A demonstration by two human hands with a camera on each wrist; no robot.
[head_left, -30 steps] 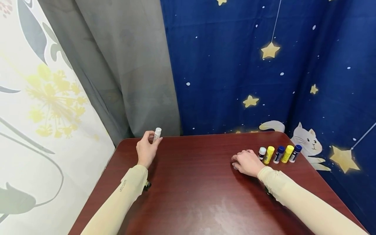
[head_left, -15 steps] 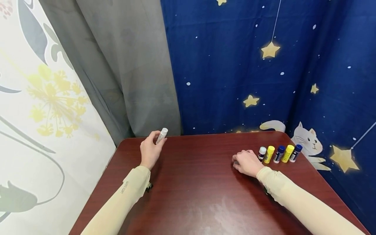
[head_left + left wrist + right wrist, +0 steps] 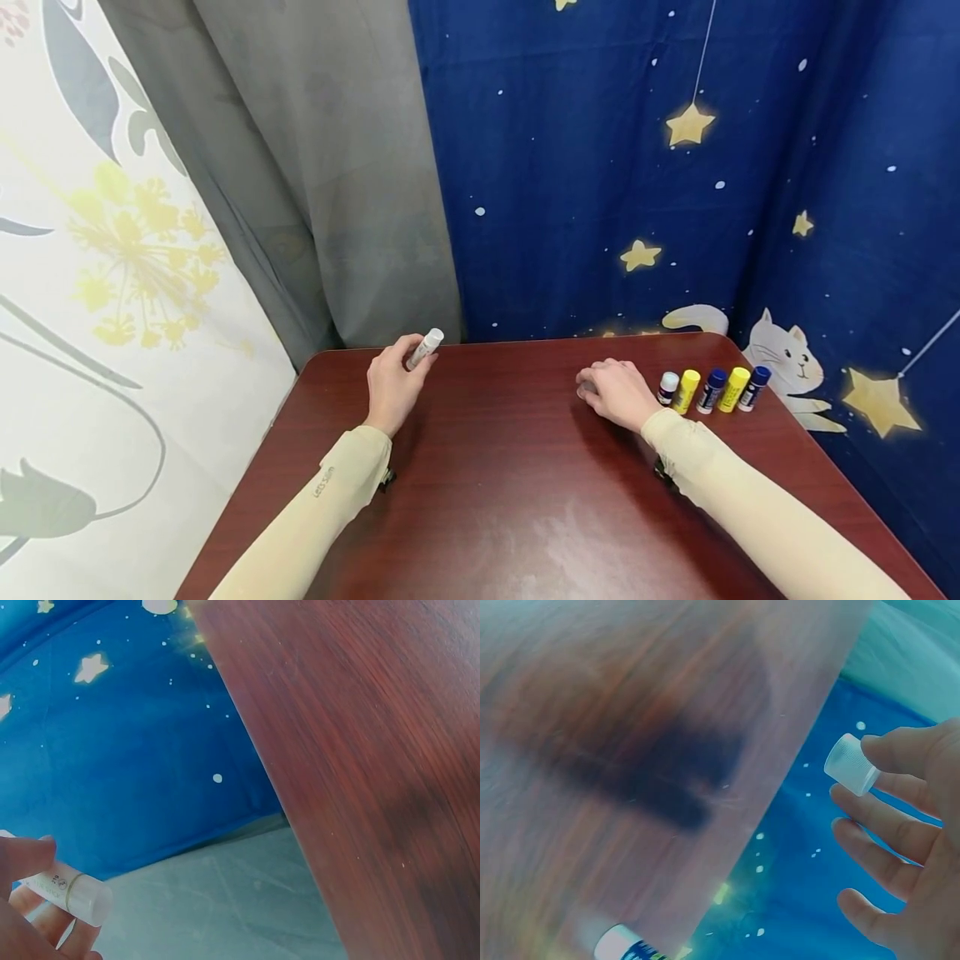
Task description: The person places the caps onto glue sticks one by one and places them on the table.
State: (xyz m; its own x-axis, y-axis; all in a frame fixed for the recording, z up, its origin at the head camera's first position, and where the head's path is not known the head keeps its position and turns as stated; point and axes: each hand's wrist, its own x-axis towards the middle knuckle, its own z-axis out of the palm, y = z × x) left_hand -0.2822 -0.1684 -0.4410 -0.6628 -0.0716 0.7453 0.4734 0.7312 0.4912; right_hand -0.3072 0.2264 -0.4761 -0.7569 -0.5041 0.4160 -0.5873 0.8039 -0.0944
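Note:
In the head view my left hand pinches a white glue stick between thumb and fingers, over the far left of the table. The stick leans to the right. Its pale end, with a thin yellowish band, shows in the left wrist view, where the hand is partly cut off. My right hand is held over the table at right. In the right wrist view the thumb and fingers of that hand pinch a small ribbed white cap; the other fingers are spread. From the head camera the cap is hardly visible.
Right of my right hand, several glue sticks stand in a row: a white-topped one, a yellow one, a blue one, another yellow and another blue. The brown table ends at curtains.
My left hand has shifted right with the glue stick, which has gone from nearly upright to leaning right. Lately my right hand has moved a little left, away from the row.

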